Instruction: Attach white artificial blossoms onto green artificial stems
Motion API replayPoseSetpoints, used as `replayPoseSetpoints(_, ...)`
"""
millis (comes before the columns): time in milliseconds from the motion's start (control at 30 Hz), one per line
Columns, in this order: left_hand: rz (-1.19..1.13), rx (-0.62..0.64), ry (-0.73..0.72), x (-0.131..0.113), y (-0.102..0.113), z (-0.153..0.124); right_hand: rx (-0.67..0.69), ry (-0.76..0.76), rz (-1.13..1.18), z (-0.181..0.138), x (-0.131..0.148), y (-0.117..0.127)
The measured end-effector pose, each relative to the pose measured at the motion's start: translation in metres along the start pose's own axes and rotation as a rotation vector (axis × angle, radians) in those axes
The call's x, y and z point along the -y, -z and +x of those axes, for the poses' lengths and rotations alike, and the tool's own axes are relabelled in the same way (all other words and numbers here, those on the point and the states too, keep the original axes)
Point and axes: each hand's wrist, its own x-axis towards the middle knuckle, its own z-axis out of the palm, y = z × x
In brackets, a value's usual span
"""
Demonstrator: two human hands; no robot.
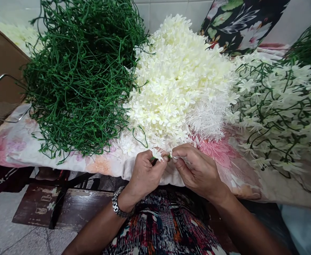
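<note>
My left hand (147, 174) is closed in a pinch around a green artificial flower stem, with a white fabric blossom (156, 154) showing above its fingers. Close beside it, my right hand (199, 173) pinches a small white piece (174, 158) at a green stem tip (169, 155). What exactly that piece is, its fingers partly hide. Just beyond both hands lies a heap of loose white blossoms (176, 81). A single green stem (142, 136) rests at the heap's near edge.
A big tangle of green plastic stems (83, 81) fills the left. White thread-like strands (207, 118) lie right of centre. Stemmed white flowers (282, 117) are piled at the right. A flowered cloth (102, 164) covers the work surface; a cardboard box (1, 67) stands far left.
</note>
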Motion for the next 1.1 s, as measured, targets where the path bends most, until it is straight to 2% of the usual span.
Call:
replayPoseSetpoints(233,-0.015,-0.02,-0.031,0.004,-0.005,0.001,-0.006,0.017,0.012,0.0,0.0,-0.002)
replayPoseSetpoints(433,-0.047,-0.031,0.004,0.006,-0.004,0.001,-0.039,0.033,0.015,-0.001,0.0,-0.006)
replayPoseSetpoints(633,-0.277,0.026,0.073,0.012,0.003,-0.002,0.002,0.003,0.152,0.005,0.006,0.012)
replayPoseSetpoints(767,-0.374,-0.074,0.037,0.017,0.006,-0.001,-0.054,-0.028,0.157,0.009,0.004,0.026)
replayPoseSetpoints(867,-0.39,-0.124,0.017,0.019,0.005,0.0,-0.106,-0.017,0.085,0.009,-0.002,0.026)
replayPoseSetpoints(1100,-0.449,-0.187,0.03,0.019,0.001,0.0,-0.049,0.082,0.099,0.003,-0.005,0.018)
